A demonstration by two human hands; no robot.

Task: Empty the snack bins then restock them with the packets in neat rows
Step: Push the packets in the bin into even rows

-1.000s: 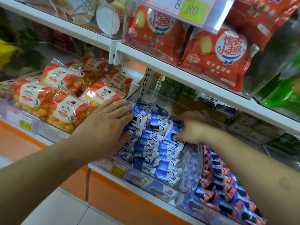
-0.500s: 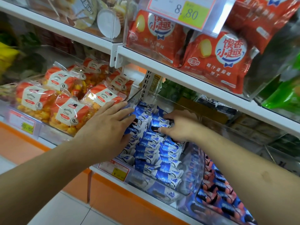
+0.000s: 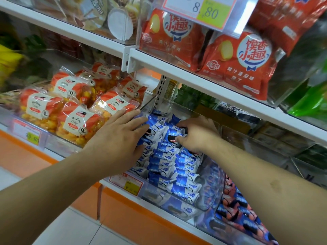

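Blue-and-white packets (image 3: 174,171) fill the clear plastic bin (image 3: 213,190) on the middle shelf (image 3: 200,82), lying in rows that run from its curved front wall to the back. Since a second ago the right hand (image 3: 195,134) has slid from the right-hand row toward the middle and back of the bin; its fingers (image 3: 178,139) now curl and pinch a packet near the top of the centre row. The left hand (image 3: 117,139) has stayed at the bin's left edge, fingers straight and spread, pressing flat on the left-hand row. Left of this bin, another clear bin (image 3: 58,144) holds orange Hollow Crisp bags (image 3: 77,121). To the right, a third bin (image 3: 221,211) holds blue-and-orange packets (image 3: 246,214). On the shelf above stand red bags (image 3: 246,62) behind a price tag (image 3: 203,10) reading 8.80.
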